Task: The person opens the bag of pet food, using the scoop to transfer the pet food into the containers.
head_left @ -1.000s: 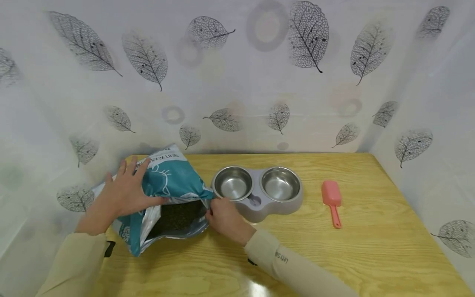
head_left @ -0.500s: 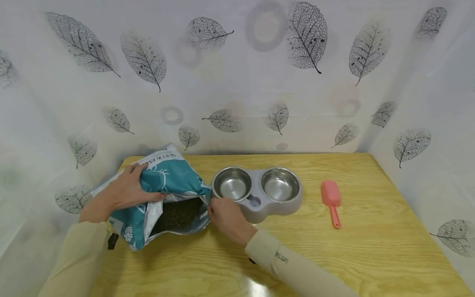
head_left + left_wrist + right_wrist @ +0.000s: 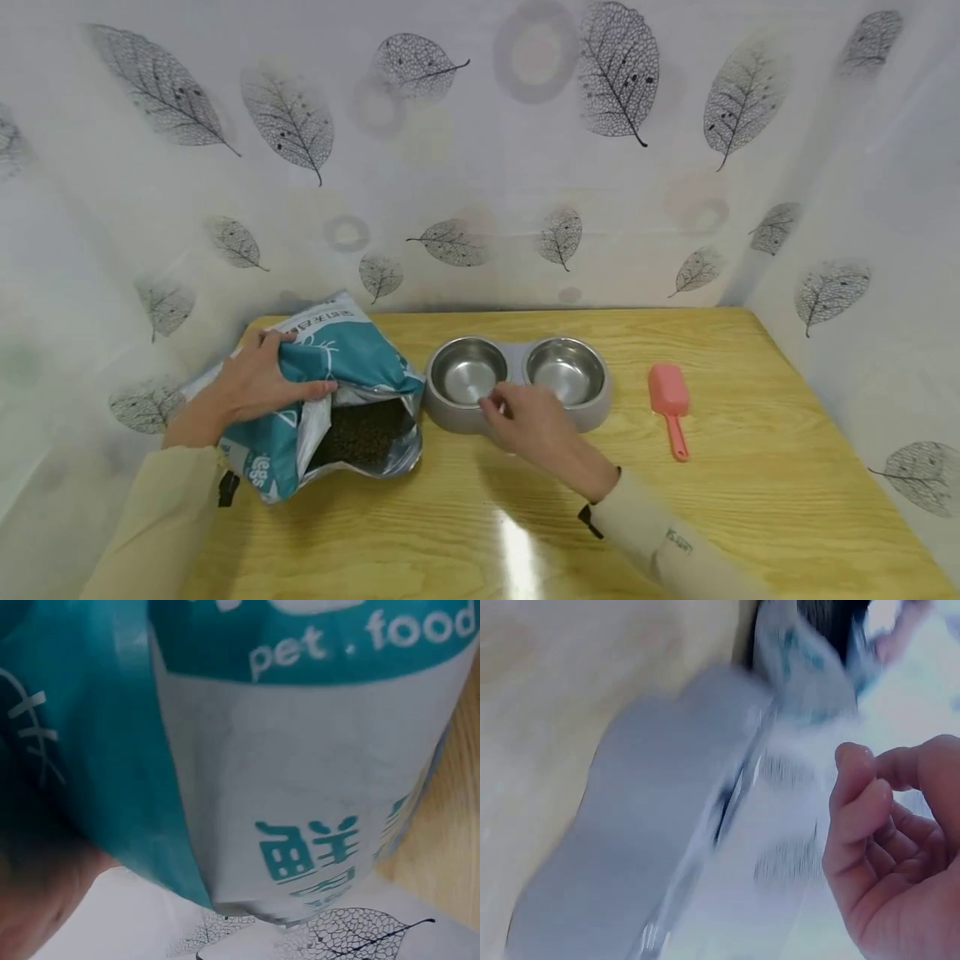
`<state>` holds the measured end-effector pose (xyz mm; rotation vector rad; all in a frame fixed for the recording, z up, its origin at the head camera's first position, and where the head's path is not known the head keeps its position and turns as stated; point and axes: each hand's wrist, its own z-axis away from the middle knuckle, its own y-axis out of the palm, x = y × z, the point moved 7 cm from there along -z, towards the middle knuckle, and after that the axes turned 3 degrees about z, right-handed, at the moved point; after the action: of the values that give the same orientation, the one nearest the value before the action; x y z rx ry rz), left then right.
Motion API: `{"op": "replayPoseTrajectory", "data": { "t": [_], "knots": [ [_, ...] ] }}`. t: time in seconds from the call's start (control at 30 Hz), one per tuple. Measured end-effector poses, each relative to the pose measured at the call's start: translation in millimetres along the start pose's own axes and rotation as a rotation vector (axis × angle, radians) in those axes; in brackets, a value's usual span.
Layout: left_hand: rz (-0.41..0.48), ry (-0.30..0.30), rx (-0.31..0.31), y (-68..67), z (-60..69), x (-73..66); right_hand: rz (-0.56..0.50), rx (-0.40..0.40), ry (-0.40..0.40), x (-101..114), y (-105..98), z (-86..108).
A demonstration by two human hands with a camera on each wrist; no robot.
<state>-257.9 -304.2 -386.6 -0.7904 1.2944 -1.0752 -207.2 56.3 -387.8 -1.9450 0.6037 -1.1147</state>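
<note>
the left hand (image 3: pixel 258 385) is gripping the gaping pet food bag (image 3: pixel 363 354), which is resting just left of the double-bowl feeder (image 3: pixel 456 419); the right hand (image 3: pixel 536 423), loosely curled and holding nothing, is hovering near the feeder.

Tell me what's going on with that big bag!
Somebody is holding a bag of pet food open with their left hand, and you can see little brown bits inside. Their right hand is in the air by the double bowl, holding nothing. The pink scoop lies untouched on the table.
</note>
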Motion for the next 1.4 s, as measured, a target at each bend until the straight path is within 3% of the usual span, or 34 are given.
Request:
{"op": "replayPoseTrajectory", "data": {
  "t": [0.17,0.33,0.43,0.6,0.77,1.17,1.4],
  "knots": [
    [0.016,-0.037,-0.053,7.9,-0.5,1.6,0.113,-0.070,0.129,-59,-51,26.1],
    [0.031,-0.067,-0.089,15.6,-0.4,-0.1,0.227,-0.022,0.318,-122,-84,59.9],
    [0.039,-0.079,-0.107,18.4,-0.1,-1.1,0.261,0.049,0.418,-151,-92,81.2],
    [0.042,-0.113,-0.131,20.4,0.8,-6.1,0.300,0.186,0.522,-183,-88,108.9],
    [0.049,-0.148,-0.143,18.7,2.5,-9.2,0.289,0.256,0.565,-200,-79,116.4],
    [-0.013,-0.175,0.060,10.0,4.4,-15.1,0.273,0.103,0.503,-207,-81,105.2],
    [-0.021,-0.171,0.082,9.0,4.1,-12.5,0.136,0.081,0.568,-205,-88,103.7]
  ]
}}
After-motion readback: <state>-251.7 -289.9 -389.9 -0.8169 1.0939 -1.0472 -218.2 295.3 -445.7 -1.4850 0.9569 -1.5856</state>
